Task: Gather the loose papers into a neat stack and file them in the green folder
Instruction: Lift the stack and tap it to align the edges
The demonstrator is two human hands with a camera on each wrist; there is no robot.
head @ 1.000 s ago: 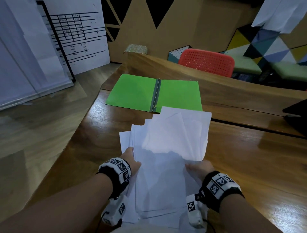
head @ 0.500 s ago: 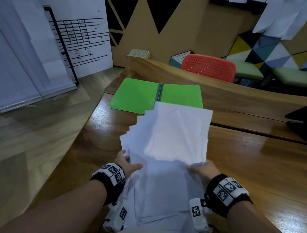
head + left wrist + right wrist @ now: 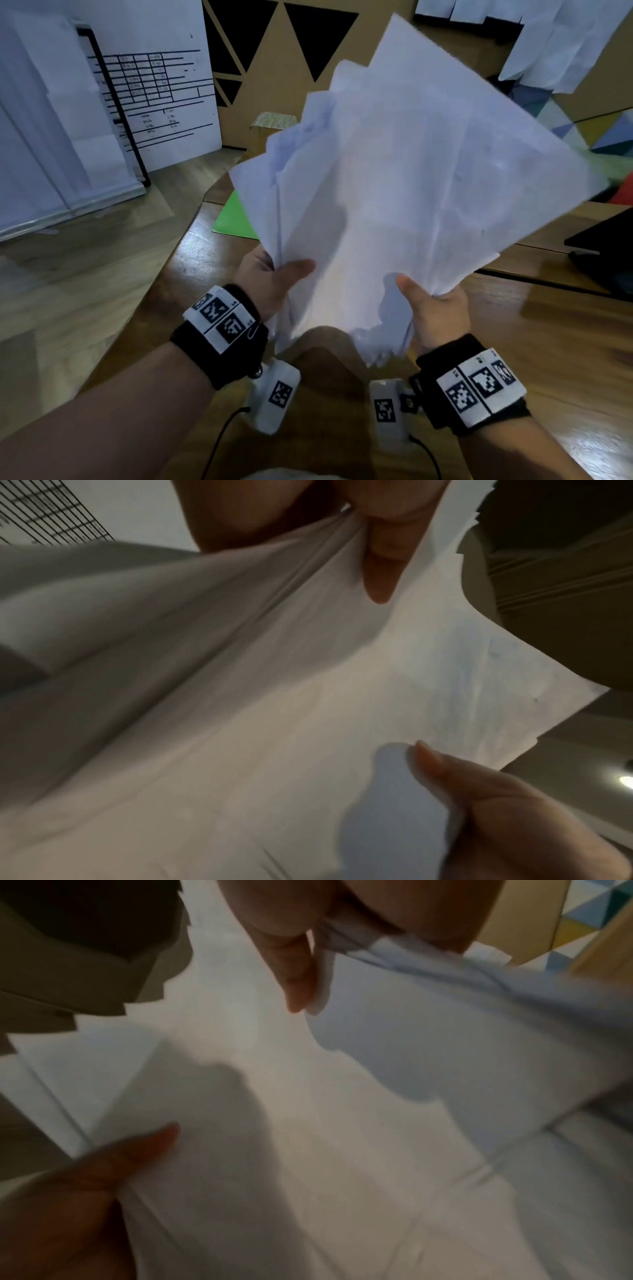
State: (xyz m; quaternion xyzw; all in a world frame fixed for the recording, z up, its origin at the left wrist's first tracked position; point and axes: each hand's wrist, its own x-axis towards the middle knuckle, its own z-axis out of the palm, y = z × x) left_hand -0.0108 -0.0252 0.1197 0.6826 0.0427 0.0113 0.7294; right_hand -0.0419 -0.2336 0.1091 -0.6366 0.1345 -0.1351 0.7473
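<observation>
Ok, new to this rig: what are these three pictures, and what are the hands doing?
No machine here: a person wears cameras. One picture looks down from the head; the other two look along each wrist at the fingers. The left hand and right hand each have a grip on the near edges of the loose papers, lifted off the wooden table, thumbs on top. The sheets are fanned, not squared. A corner of the green folder shows on the table behind them.

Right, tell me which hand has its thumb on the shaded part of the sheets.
The left hand: its thumb lies in shadow on the papers; the right hand's sits on a brighter patch.
</observation>
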